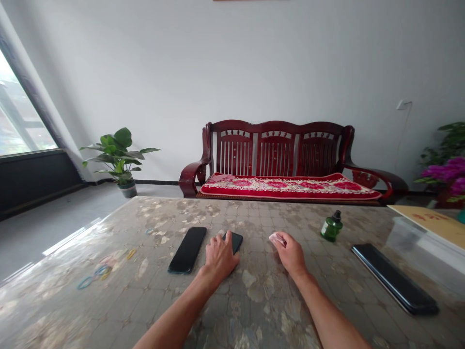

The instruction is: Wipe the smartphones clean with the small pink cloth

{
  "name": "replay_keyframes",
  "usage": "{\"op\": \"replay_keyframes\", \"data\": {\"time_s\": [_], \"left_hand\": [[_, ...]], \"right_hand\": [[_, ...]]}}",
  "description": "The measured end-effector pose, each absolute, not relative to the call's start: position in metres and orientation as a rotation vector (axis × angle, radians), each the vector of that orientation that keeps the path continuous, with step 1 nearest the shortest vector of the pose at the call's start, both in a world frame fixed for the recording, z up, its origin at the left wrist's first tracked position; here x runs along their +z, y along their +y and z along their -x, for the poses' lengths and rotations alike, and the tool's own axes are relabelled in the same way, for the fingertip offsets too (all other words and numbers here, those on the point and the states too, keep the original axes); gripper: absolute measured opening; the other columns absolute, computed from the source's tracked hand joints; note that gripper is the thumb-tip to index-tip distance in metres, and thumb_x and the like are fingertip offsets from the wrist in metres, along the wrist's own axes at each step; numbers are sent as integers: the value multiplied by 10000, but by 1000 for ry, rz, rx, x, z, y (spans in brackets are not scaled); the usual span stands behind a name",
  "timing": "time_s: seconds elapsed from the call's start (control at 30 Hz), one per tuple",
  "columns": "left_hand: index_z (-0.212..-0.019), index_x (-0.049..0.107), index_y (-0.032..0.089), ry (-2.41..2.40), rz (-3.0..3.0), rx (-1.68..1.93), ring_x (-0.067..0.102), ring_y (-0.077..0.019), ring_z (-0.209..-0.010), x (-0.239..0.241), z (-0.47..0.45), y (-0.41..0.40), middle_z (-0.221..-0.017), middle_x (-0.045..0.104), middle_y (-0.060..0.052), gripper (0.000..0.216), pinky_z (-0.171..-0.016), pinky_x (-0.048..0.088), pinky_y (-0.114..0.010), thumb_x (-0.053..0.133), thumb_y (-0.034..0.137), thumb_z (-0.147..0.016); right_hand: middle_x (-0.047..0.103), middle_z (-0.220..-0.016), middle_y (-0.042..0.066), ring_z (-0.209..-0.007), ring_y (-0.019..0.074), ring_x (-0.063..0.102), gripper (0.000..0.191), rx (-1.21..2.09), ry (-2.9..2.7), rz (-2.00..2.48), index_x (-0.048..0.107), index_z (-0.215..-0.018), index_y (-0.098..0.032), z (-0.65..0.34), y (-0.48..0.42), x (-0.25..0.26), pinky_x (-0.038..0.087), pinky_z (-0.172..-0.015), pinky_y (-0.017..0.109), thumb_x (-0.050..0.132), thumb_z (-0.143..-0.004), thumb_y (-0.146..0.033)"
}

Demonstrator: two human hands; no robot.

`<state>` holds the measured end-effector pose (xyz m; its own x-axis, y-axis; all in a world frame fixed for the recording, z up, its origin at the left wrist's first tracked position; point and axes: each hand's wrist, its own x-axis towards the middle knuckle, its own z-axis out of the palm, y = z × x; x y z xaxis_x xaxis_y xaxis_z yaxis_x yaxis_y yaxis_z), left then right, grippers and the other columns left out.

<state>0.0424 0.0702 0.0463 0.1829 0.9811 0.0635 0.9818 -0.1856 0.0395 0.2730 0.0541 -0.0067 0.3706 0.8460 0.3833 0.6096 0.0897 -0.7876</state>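
Observation:
My left hand (218, 254) rests over a small dark phone (237, 240) lying on the table. Its fingers reach across the phone and its thumb sits along the right side, so part of the phone is hidden. Just left of that hand lies a larger black phone (188, 249), screen up, untouched. My right hand (290, 252) is closed above the table, pinching a small whitish-pink folded piece (275, 238), maybe tissue or cloth; its kind is not clear.
A green bottle with a black cap (331, 227) stands right of my right hand. Farther right are a long black case (394, 277) and a clear plastic box (410, 242). Coloured bands (98, 274) lie at left. Beyond the patterned table (250, 310) is a wooden bench (276, 145).

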Motion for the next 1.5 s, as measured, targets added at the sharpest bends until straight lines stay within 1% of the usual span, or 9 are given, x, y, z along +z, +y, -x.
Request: {"op": "replay_keyframes", "data": {"time_s": [0.3, 0.47, 0.7, 0.87, 0.93, 1.03, 1.1, 1.33, 1.5], "left_hand": [[-1114, 573, 173, -2019, 2453, -200, 527, -338, -1064, 39, -81, 62, -1104, 585, -164, 365, -804, 461, -414, 562, 318, -779], [-1142, 580, 175, -2031, 2442, -221, 508, -349, -1091, 39, -89, 57, -1119, 580, -164, 375, -810, 459, -428, 567, 322, -797], [-1214, 567, 173, -2001, 2554, -199, 495, -361, -1139, 45, -89, 49, -1183, 579, -171, 444, -852, 460, -436, 583, 422, -847], [-1150, 632, 146, -1724, 2974, -293, 563, -300, -1082, 50, -55, 49, -1122, 623, -148, 353, -967, 427, -411, 527, 382, -910], [-1263, 593, 149, -1586, 3185, -372, 544, -283, -1156, 47, -36, 49, -1242, 592, -146, 465, -1008, 419, -373, 631, 363, -851], [-1350, 552, 184, -1427, 3332, -354, 445, -314, -1295, 39, -14, 50, -1435, 471, -142, 729, -1090, 365, -397, 807, 362, -691], [-1357, 555, 209, -1363, 3369, -345, 414, -330, -1329, 33, -5, 51, -1479, 435, -135, 760, -1111, 344, -432, 832, 352, -664], [-1331, 588, 274, -1357, 3387, -524, 422, -308, -1347, 19, 2, 52, -1484, 460, -81, 591, -1130, 330, -460, 751, 308, -764], [-1321, 596, 277, -1229, 3402, -570, 485, -307, -1287, 14, -2, 56, -1437, 516, -94, 556, -1096, 374, -480, 751, 343, -791]], "right_hand": [[747, -900, 72, -829, 246, 684, 339, 284, -1306, 1613, 703, -914, -226, -275, 56, -10, 496, -726, 318, 550, -769, -492], [746, -893, 67, -824, 246, 679, 337, 301, -1303, 1608, 701, -917, -226, -274, 56, -8, 490, -733, 321, 550, -767, -487], [747, -884, 73, -809, 249, 680, 346, 312, -1286, 1605, 707, -909, -221, -275, 57, -9, 494, -722, 320, 564, -751, -494], [748, -875, 74, -802, 249, 682, 356, 323, -1272, 1602, 707, -915, -207, -277, 57, -9, 494, -711, 317, 573, -748, -492], [747, -859, 75, -786, 248, 680, 364, 326, -1269, 1597, 707, -906, -201, -277, 58, -9, 494, -700, 314, 575, -745, -499], [747, -854, 79, -785, 246, 678, 375, 328, -1267, 1584, 706, -894, -195, -277, 58, -9, 495, -694, 306, 569, -747, -512], [747, -856, 80, -787, 244, 678, 378, 323, -1262, 1583, 707, -895, -193, -277, 58, -9, 497, -693, 302, 566, -752, -514], [753, -861, 68, -782, 234, 686, 352, 266, -1271, 1610, 717, -893, -214, -276, 56, -6, 507, -704, 300, 589, -769, -518], [749, -914, 54, -835, 210, 689, 281, 119, -1450, 1571, 717, -893, -244, -268, 51, -3, 515, -766, 290, 551, -850, -467]]}}
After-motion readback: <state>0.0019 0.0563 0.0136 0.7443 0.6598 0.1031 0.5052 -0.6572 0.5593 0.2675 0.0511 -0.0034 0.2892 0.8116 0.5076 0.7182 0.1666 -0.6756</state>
